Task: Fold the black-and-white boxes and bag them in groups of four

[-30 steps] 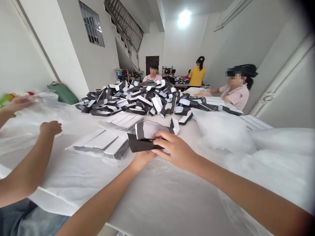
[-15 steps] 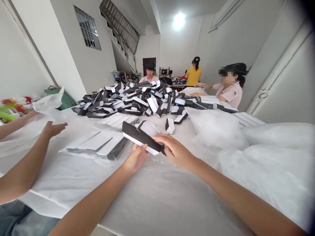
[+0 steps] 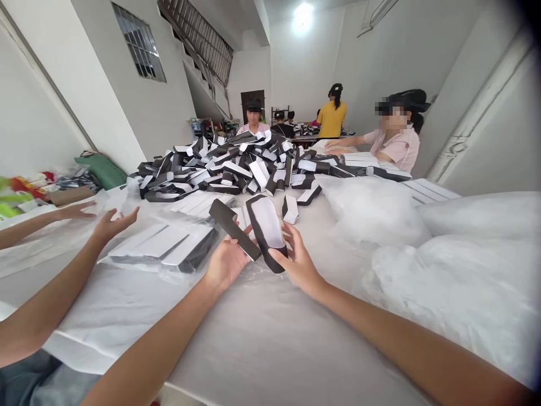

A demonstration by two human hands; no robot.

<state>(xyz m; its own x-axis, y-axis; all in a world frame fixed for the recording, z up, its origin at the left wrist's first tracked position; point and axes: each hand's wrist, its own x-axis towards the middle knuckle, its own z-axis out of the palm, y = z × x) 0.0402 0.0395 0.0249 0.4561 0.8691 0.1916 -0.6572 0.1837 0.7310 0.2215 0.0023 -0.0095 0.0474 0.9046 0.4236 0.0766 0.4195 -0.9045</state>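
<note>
Black-and-white piece [image 3: 262, 223] points its long axis toward the far edge of the counter [image 3: 253, 338], gripped above it by the right fingers [image 3: 295, 234]. Left fingers [image 3: 239, 263] hold a black strip [image 3: 230, 223] aslant, just left.

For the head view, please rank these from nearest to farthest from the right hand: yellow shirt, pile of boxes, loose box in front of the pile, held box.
1. Held box: in the right hand.
2. Loose box: just beyond the hand.
3. Pile of boxes: farther ahead, mostly left.
4. Yellow shirt: toward the room's back.
</note>
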